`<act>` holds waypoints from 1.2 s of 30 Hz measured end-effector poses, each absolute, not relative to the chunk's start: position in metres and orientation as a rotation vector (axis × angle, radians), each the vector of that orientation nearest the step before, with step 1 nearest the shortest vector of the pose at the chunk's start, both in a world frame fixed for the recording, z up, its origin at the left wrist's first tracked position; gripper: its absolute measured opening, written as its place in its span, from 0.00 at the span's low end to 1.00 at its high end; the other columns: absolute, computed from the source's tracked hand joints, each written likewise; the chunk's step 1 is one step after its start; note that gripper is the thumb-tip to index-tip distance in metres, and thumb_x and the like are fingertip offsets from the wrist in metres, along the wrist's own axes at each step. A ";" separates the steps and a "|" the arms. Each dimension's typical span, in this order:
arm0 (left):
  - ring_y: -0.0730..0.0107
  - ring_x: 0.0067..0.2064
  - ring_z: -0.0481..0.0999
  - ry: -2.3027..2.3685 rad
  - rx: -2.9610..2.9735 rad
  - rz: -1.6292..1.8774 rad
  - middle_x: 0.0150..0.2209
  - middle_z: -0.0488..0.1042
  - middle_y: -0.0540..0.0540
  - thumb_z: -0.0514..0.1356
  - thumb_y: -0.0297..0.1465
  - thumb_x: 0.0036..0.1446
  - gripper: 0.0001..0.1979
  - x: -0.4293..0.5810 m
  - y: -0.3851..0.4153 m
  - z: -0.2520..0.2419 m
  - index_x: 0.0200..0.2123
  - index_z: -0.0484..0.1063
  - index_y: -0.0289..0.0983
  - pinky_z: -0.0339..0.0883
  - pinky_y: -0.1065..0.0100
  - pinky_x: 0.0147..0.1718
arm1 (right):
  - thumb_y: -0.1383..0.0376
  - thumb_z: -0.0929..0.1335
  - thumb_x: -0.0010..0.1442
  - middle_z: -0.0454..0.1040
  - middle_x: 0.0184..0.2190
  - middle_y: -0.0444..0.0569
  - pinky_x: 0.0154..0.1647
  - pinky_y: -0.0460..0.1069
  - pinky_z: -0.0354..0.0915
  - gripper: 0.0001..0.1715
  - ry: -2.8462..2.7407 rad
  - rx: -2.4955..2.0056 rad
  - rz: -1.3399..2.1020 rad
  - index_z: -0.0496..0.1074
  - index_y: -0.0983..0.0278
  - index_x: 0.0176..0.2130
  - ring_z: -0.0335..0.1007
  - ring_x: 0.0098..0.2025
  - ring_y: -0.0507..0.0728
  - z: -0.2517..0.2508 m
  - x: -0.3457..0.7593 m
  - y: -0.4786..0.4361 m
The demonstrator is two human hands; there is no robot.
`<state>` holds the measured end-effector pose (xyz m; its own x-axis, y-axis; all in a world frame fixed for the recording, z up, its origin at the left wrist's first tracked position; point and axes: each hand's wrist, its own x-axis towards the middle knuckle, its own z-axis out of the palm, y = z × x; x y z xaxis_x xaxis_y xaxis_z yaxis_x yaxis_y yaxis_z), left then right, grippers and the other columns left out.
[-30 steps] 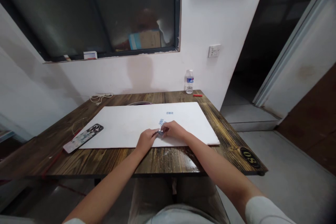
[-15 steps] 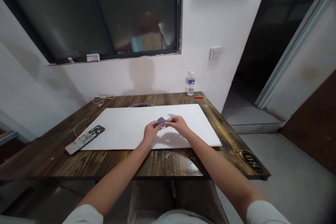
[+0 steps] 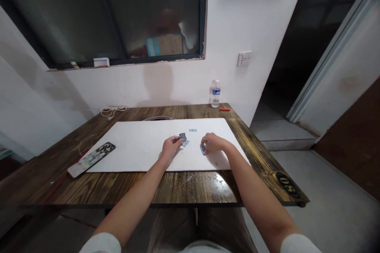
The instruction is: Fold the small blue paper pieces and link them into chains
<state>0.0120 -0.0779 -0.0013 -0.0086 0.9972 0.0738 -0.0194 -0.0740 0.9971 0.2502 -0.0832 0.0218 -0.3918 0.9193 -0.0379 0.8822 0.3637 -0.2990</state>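
A small dark piece (image 3: 182,136) is pinched between the thumb and fingertips of the left hand (image 3: 171,145), held just above a white sheet (image 3: 133,146). Apart from it, the right hand (image 3: 212,143) rests low on the sheet with its fingers curled shut on a small blue piece (image 3: 202,149); what either piece is cannot be made out at this size. The two hands are separated by a bare strip of sheet. A loose blue piece (image 3: 186,143) lies flat just beside the left fingertips, and a pair of blue pieces (image 3: 192,130) lies a little farther back, toward the wall. The sheet covers the middle of a dark wooden worktop (image 3: 184,184), and its near edge stops short of the worktop's front edge, leaving a band of bare wood in front of the person's forearms. To the left of the hands the sheet is clear. A phone (image 3: 90,159) lies face down across its left corner, half on the wood. Along the back edge, near the wall, are a coiled white cable (image 3: 113,110), a water bottle (image 3: 215,93) standing upright and a red pen (image 3: 224,109) beside it. A round black number tag (image 3: 286,185) sits at the worktop's near right corner. Beyond the right edge is open floor and a dark doorway (image 3: 285,47).
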 end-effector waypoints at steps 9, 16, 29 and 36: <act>0.74 0.25 0.71 1.176 1.233 1.227 0.23 0.75 0.48 0.73 0.41 0.33 0.21 0.009 -0.078 0.001 0.28 0.76 0.34 0.64 0.71 0.26 | 0.70 0.74 0.43 0.78 0.30 0.47 0.31 0.46 0.62 0.09 -2.272 -1.519 0.720 0.77 0.64 0.30 0.71 0.31 0.55 0.018 0.246 -0.083; 0.76 0.22 0.65 1.229 1.399 1.059 0.23 0.75 0.47 0.74 0.43 0.32 0.22 0.009 -0.083 0.007 0.27 0.77 0.33 0.56 0.72 0.21 | 0.57 0.73 0.47 0.77 0.26 0.45 0.31 0.47 0.63 0.13 -1.734 -1.097 0.919 0.75 0.64 0.28 0.70 0.29 0.53 0.013 0.220 -0.083; 0.71 0.26 0.71 1.045 1.516 1.016 0.24 0.76 0.44 0.71 0.42 0.38 0.18 0.004 -0.086 0.011 0.27 0.78 0.33 0.61 0.70 0.27 | 0.55 0.68 0.59 0.79 0.33 0.49 0.42 0.51 0.66 0.15 -1.668 -1.102 0.552 0.76 0.63 0.36 0.72 0.36 0.56 0.005 0.197 -0.091; 0.74 0.25 0.70 1.269 1.174 1.334 0.24 0.74 0.48 0.71 0.41 0.34 0.20 -0.005 -0.072 0.007 0.29 0.77 0.34 0.62 0.73 0.23 | 0.63 0.69 0.59 0.75 0.49 0.57 0.51 0.51 0.61 0.22 -2.055 -1.389 0.307 0.72 0.64 0.53 0.68 0.53 0.61 -0.002 0.191 -0.094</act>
